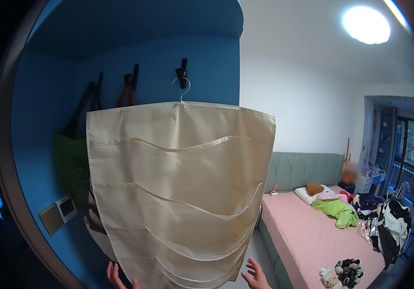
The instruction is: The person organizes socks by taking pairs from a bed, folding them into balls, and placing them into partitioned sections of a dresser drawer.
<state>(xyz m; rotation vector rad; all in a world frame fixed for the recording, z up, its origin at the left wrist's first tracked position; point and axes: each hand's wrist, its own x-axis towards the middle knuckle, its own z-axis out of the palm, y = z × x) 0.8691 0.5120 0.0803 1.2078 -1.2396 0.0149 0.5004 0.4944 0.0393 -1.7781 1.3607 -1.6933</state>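
Observation:
A beige hanging organizer (pixel 183 168) with several rows of wide, sagging pockets fills the middle of the view. Its white wire hanger (pixel 185 89) loops up to a black wall hook (pixel 183 72). Down at the organizer's lower left edge is my left hand (pixel 115 276), fingers apart, with the thumb tip in front of the fabric; whether it touches the cloth I cannot tell. My right hand (pixel 256 275) is beside the lower right edge, fingers spread and holding nothing. The organizer's bottom runs down out of view.
A green bag (pixel 72 166) hangs behind the organizer on the blue wall, above a wall switch panel (pixel 66 208). To the right stands a bed (pixel 293 216) with pink bedding, a lime-green garment (pixel 339 212), piled clothes (pixel 392 221) and rolled socks (pixel 349 273).

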